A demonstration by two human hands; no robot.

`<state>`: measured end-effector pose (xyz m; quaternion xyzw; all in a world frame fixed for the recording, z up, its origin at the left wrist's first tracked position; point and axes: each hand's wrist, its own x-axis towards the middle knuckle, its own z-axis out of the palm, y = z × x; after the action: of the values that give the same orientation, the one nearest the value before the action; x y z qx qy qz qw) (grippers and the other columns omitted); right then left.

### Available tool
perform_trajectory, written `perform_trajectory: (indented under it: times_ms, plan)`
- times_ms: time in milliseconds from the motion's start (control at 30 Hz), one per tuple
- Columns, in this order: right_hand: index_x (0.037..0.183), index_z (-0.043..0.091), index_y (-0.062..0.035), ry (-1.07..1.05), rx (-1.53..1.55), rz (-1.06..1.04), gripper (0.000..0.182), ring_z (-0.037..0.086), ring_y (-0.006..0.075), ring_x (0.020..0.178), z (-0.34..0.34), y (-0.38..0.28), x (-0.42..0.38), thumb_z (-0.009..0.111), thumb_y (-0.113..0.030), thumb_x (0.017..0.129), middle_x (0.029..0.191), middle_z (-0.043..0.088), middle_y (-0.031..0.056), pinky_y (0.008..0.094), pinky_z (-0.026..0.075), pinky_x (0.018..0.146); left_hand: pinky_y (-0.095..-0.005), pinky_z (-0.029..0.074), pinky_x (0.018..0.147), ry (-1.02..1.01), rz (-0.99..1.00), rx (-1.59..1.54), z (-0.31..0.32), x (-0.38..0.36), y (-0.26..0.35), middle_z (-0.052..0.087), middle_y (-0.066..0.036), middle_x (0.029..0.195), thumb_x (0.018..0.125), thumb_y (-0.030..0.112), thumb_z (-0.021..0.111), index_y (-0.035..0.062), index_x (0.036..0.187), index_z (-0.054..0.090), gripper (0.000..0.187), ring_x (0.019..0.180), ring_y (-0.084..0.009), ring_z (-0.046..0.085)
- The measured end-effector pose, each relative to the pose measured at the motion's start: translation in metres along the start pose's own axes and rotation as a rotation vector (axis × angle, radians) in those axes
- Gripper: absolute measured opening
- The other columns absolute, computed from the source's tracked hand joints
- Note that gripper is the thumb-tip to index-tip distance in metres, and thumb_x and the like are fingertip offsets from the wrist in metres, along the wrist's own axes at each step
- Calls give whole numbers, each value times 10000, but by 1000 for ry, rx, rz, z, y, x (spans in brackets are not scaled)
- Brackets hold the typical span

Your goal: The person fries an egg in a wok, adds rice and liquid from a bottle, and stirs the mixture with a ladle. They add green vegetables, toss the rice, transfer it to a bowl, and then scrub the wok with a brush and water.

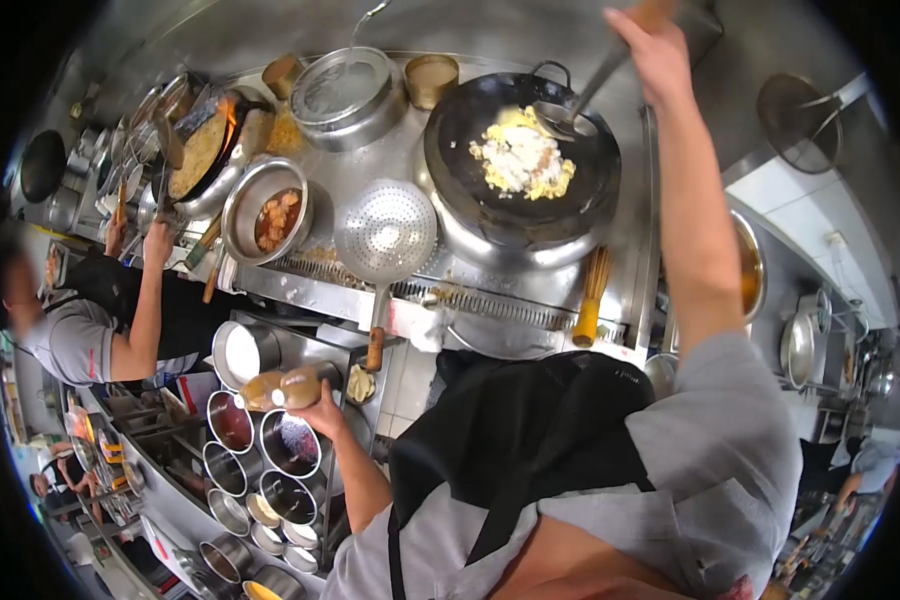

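Observation:
My right hand (660,55) is closed around the wooden handle of a ladle (595,80), raised at the upper right. The ladle's bowl rests at the edge of a heap of white rice (518,160) and yellow egg in a black wok (590,190). Down at the left, my left hand (318,412) grips a bottle (302,386) of brownish sauce, lying on its side in my fingers. A second bottle (260,392) with a pale cap lies right against it. Below them stand several round seasoning pots (290,442).
A perforated strainer (386,232) lies on the stove left of the wok, near a steel bowl (265,215) of meat in red sauce. A bamboo brush (592,298) sits to the right. Further left, a co-worker (80,330) handles a flaming pan (205,150).

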<state>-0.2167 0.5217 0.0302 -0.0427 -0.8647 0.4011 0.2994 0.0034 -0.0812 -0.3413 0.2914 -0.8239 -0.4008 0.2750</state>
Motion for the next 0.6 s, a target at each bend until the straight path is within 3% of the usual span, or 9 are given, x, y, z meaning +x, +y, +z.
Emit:
perform_trajectory:
  times_ms: [67, 133, 200, 333, 400, 433, 500, 533, 600]
  plan:
    - [814, 602, -8, 281, 645, -82, 316, 583, 145, 676, 20, 10, -29, 745, -289, 798, 686, 602, 33, 332, 469, 656, -406, 355, 1068, -80, -160, -287, -9, -15, -12, 418, -245, 1347, 715, 42, 793, -42, 1409, 208, 912, 1218, -323, 466]
    - [737, 537, -34, 337, 616, 107, 235, 559, 132, 656, 67, 40, -61, 700, -180, 822, 664, 573, 23, 308, 450, 621, -384, 395, 1004, -130, -188, -196, -24, -29, -28, 439, -231, 1313, 754, 36, 747, -33, 1406, 222, 841, 1172, -296, 493]
    - [763, 539, -58, 99, 290, -79, 202, 524, 113, 585, 102, 69, -71, 692, -171, 833, 675, 561, 27, 291, 430, 558, -339, 474, 875, -262, -226, 17, -45, -44, -40, 481, -204, 1244, 831, 25, 656, -14, 1400, 249, 701, 1079, -244, 547]
    - [789, 521, -70, -9, 358, -122, 163, 501, 115, 545, 67, 14, -63, 665, -120, 849, 681, 531, 24, 281, 408, 495, -303, 460, 856, -328, -201, -35, -66, -62, 29, 513, -137, 1163, 843, -5, 614, -19, 1314, 392, 520, 972, -192, 543]
    - [833, 474, -56, 192, 768, -171, 117, 397, 89, 492, 47, -19, -81, 573, -62, 896, 578, 403, -4, 258, 357, 480, -283, 460, 825, -461, 11, -175, -45, -58, 74, 539, -105, 1116, 843, -22, 591, 1, 1248, 476, 422, 959, -154, 539]
    - [812, 455, -63, 302, 810, -122, 155, 369, 90, 461, 51, -16, -88, 587, -61, 892, 564, 377, -7, 265, 344, 458, -279, 473, 798, -562, -26, -269, -24, -53, 90, 557, -83, 1079, 853, -26, 579, 11, 1202, 523, 356, 945, -149, 547]
    - [813, 452, -66, 276, 815, 3, 160, 361, 91, 452, 82, 41, -81, 591, -58, 891, 564, 377, -7, 264, 341, 452, -279, 483, 794, -796, 120, -383, 29, -45, 137, 621, -68, 973, 860, -20, 581, 23, 1154, 563, 297, 897, -161, 598]
    - [814, 449, -68, 256, 819, 116, 165, 353, 92, 442, 89, 60, -74, 594, -54, 890, 564, 376, -7, 263, 337, 445, -304, 491, 798, -878, 309, -309, 55, -40, 158, 641, -109, 955, 855, -19, 592, 22, 1094, 595, 242, 886, -202, 631]
    - [822, 458, -66, 221, 884, 151, 157, 343, 90, 445, 71, 35, -55, 596, -59, 897, 570, 381, -10, 262, 327, 442, -367, 499, 814, -1002, 631, -326, 88, -42, 245, 641, -139, 985, 824, 25, 627, 39, 1034, 632, 211, 911, -316, 623]
